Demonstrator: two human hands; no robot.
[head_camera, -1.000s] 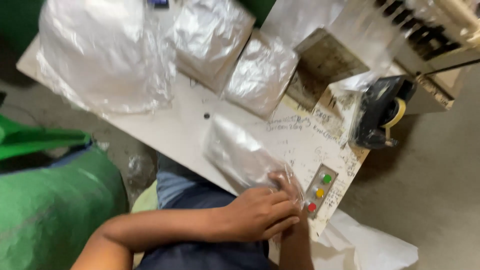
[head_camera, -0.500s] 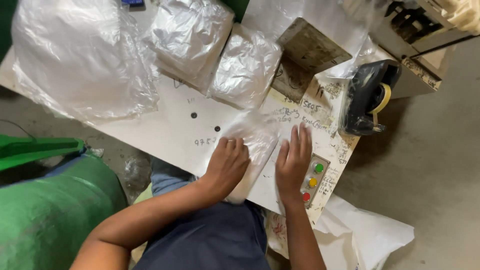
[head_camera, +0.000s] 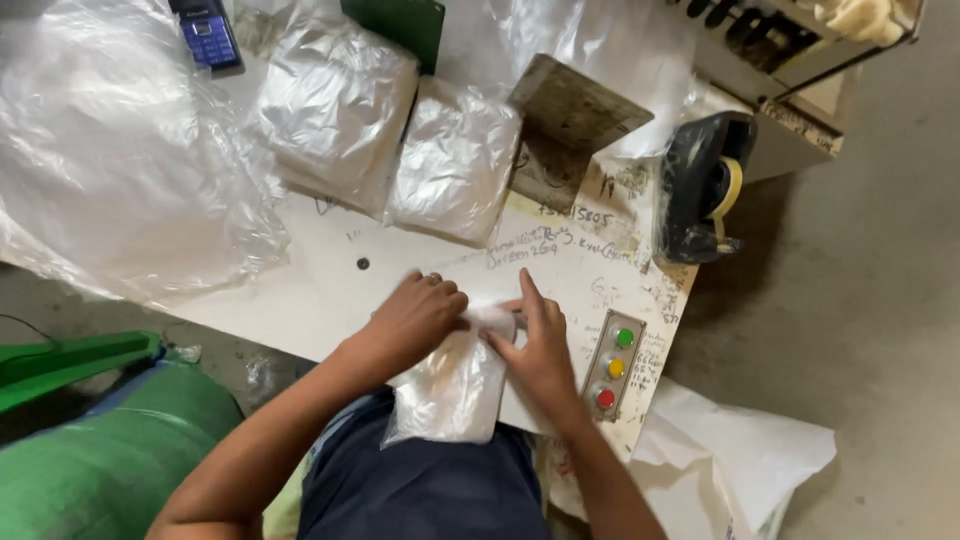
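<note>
Both hands drawn together, left hand (head_camera: 420, 315), right hand (head_camera: 540, 345), pinching plastic packet (head_camera: 450, 385)

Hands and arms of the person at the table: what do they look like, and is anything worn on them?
Both the left hand and the right hand are bare: no gloves. The forearms are bare too, with no sleeves, watch or bracelets in view. Whether there is a ring is too small to tell. Below them shows dark blue clothing.

A black tape dispenser (head_camera: 700, 190) sits at two o'clock on the white table (head_camera: 300, 290), a three-button panel (head_camera: 612, 366) at four, stacked clear-wrapped packs (head_camera: 400, 140) at twelve, and a mobile phone (head_camera: 208, 35) at eleven.
</note>
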